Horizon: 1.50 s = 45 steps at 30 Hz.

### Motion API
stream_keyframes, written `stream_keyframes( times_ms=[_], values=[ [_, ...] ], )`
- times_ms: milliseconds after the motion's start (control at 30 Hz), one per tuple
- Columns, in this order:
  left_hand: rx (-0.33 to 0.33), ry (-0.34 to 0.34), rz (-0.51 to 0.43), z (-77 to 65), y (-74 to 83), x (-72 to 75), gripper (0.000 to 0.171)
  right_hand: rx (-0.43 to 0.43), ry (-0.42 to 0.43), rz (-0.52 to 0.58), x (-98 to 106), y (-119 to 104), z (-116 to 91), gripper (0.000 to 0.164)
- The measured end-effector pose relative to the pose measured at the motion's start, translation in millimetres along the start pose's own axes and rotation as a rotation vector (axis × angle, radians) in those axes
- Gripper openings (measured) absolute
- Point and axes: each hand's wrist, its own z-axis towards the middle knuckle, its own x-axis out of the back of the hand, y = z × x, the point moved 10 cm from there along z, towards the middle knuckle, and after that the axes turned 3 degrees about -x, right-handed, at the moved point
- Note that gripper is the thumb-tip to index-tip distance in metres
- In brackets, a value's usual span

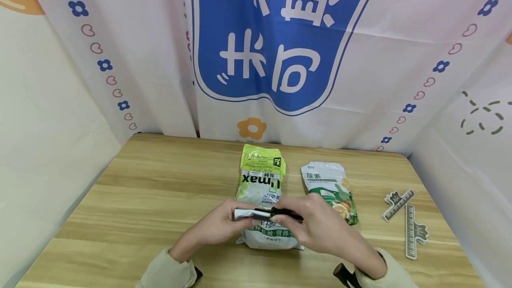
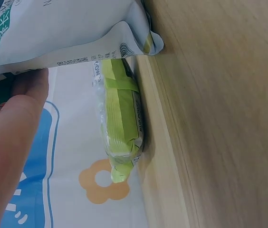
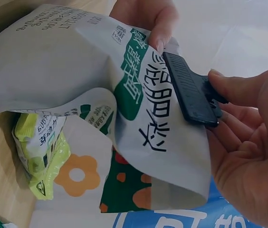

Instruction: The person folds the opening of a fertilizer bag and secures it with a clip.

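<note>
Right hand (image 1: 320, 223) pinches black clip (image 3: 187, 88); left hand (image 1: 220, 225) grips white bag (image 3: 77, 61). Clip's long bar lies along the bag's edge, nearer right hand.

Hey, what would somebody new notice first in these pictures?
Probably the big blue emblem on the cloth behind the table. Then the lime-green bag lying on that table and, just in front, a white bag: the left hand holds its top, the right hand pinches a black clip there.

"Umax" on lime bag (image 1: 261, 181), "尿素" on pouch (image 1: 329, 190), probably "肥料" on white bag (image 3: 93, 64)
</note>
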Motion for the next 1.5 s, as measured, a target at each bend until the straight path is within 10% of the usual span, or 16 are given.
stream_keyframes(
  times_ms=[867,1500],
  values=[
    [-0.018,0.006,-0.023,-0.4,0.2,1.1,0.032,0.058,0.026,0.039,-3,7,-1,0.007],
    [-0.046,0.014,-0.068,0.0,1.9,0.5,0.038,-0.051,-0.067,0.109,-8,26,-3,0.025]
  ],
)
